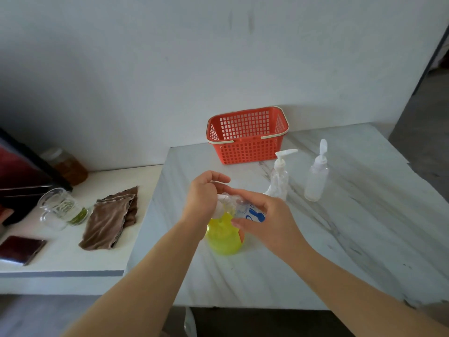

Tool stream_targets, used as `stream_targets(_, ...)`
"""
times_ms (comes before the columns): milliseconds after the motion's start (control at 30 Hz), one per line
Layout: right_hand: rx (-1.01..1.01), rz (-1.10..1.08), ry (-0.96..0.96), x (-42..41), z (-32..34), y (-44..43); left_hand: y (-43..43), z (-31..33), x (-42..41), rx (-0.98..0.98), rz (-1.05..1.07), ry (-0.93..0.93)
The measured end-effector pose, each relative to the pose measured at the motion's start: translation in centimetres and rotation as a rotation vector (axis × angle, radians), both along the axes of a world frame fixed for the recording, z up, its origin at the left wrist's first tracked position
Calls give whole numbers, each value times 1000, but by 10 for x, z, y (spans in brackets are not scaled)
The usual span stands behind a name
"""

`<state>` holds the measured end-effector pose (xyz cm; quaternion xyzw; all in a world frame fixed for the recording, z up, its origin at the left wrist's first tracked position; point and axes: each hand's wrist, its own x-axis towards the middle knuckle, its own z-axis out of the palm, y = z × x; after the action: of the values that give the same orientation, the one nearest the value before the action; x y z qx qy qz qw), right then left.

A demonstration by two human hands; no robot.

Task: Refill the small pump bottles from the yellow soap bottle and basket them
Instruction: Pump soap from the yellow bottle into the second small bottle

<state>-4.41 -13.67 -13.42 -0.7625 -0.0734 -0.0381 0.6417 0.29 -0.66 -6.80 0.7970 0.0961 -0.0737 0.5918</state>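
Right hand (267, 222) grips small bottle (250, 211) above yellow bottle (223, 237); left hand (204, 200) seemingly pinching its cap

Dim, soft daylight, faint shadows, wide-angle edge warp, slight blur

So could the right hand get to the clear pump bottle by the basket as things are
Probably not yet: the right hand is holding a small labelled bottle. The path to the clear pump bottle looks unobstructed.
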Motion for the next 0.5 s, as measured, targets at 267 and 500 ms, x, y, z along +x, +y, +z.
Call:
stream_targets(267,11,0,-10,-5,5,0,-1,4,-2,30,-12,31)
stream_targets(500,6,4,-24,-4,13,-2,-2,6,2,4,2,22)
